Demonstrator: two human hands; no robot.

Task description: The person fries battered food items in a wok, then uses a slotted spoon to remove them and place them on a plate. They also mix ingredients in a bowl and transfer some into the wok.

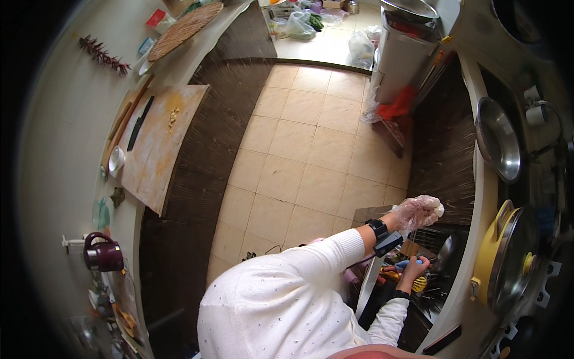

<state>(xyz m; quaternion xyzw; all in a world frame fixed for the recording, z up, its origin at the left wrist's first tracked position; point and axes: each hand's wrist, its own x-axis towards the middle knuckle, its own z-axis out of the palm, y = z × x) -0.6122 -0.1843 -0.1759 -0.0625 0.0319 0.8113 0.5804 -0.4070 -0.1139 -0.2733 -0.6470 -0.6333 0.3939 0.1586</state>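
My left hand (417, 212), in a clear plastic glove, is raised above the far end of an open drawer (368, 287). A small white lump (438, 208) is held at its fingertips; what it is cannot be made out. Lower down, my right hand (416, 269) is bare and closed around a utensil with a blue handle (402, 265). A rounded metal head (446, 251) lies beyond that hand, perhaps part of the same utensil. Beneath the right hand sits a yellow slotted utensil (419, 284), among several other kitchen tools in the drawer.
On the right counter stand a yellow lidded pot (489, 256) and a steel basin (497, 139). Across the tiled floor (287, 170), the left counter holds a floured board (157, 148) with a black-handled knife (141, 123), and a purple kettle (104, 253). A bin (401, 67) stands farther off.
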